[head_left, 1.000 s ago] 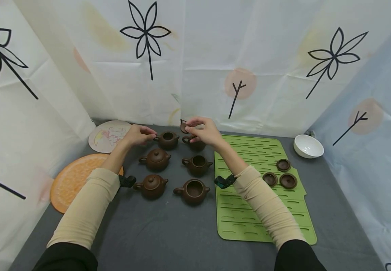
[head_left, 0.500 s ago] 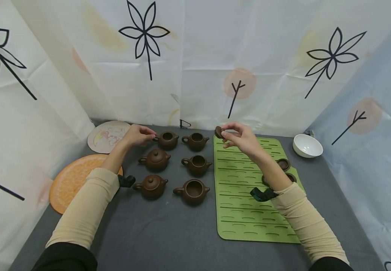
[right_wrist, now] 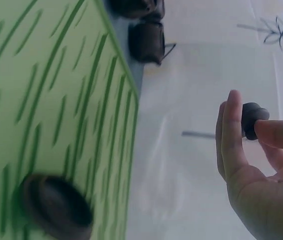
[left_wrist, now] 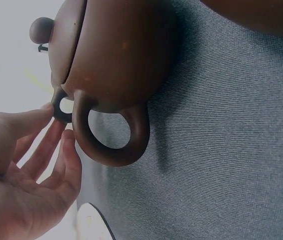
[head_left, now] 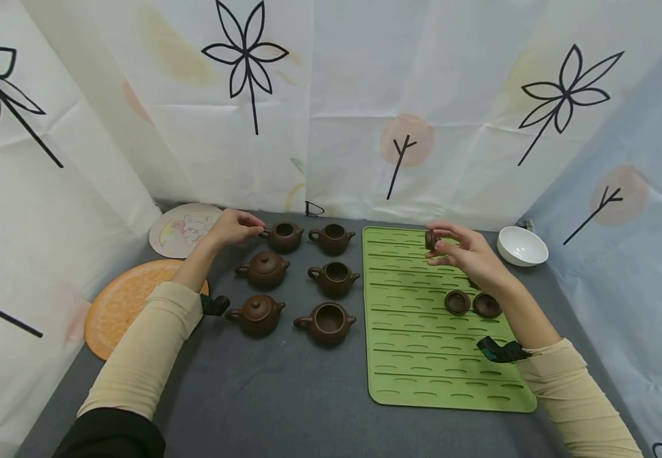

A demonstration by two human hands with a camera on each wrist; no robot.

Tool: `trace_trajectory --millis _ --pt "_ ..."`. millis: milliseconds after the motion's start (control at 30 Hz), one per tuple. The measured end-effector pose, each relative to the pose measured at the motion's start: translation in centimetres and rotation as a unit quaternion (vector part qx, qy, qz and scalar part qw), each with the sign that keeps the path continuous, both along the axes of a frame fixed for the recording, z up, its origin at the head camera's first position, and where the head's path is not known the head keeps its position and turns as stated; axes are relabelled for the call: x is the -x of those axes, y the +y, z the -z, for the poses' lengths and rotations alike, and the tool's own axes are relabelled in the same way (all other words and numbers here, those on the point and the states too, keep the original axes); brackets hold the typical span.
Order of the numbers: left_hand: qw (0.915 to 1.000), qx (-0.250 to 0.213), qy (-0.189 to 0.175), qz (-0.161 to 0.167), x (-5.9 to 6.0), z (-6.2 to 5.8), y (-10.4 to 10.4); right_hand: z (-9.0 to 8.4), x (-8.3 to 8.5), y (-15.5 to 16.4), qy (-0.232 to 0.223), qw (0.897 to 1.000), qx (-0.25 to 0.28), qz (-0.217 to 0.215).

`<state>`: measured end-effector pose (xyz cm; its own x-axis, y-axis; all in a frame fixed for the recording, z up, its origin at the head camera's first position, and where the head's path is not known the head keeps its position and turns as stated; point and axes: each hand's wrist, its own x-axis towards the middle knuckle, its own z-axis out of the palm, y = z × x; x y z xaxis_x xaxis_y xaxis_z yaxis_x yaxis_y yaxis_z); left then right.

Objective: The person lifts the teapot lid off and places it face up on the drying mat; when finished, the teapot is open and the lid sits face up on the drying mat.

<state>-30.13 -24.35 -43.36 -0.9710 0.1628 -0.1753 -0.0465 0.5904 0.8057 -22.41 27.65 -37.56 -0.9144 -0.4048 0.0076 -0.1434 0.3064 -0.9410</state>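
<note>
Teapot lid [head_left: 431, 240]: small, brown, pinched at its edge between thumb and fingertips of the right hand [head_left: 464, 256], held in the air above the far part of the green mat [head_left: 417, 356].
What has changed: a second ago this lid was over the back right teapot [head_left: 332, 237]; half a second ago it was crossing the mat's near-left corner; now it is well to the right, close to the lids already lying on the mat.
Back right teapot: now open-topped, like the two pots in front of it.
Lids on mat: two show plainly [head_left: 457, 301] [head_left: 487, 305]; a third is hidden behind the right hand.
Left hand [head_left: 233, 228]: unmoved, fingertips pinching the handle of the back left teapot [head_left: 284, 236], which is also open.
Lidded teapots: two remain in the left column [head_left: 263, 268] [head_left: 256, 313].
Meaning: judging by the travel, the fourth lid is about to join the group on the mat.
</note>
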Motion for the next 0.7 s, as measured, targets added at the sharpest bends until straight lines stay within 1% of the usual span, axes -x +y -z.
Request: trace_trajectory --millis 133,200,433,567,700 --pt "1.0 0.004 -0.001 0.002 -0.1 -0.1 0.0 0.8 -0.6 2.1 -0.037 0.999 -0.013 0.016" --pt "1.0 0.005 -0.001 0.003 -0.1 -0.1 0.0 1.3 -0.8 3.1 -0.048 0.999 -0.017 0.02" --pt "0.9999 0.008 0.005 0.006 0.0 -0.1 -0.1 3.2 -0.7 5.6 -0.037 0.998 -0.049 0.019" --pt "0.9999 0.007 0.007 0.004 0.1 0.0 0.0 3.8 -0.5 6.5 -0.061 0.997 -0.046 0.02" --pt "0.9999 0.007 0.008 0.004 0.1 0.0 0.0 4.3 -0.3 7.0 -0.073 0.995 -0.073 0.01"
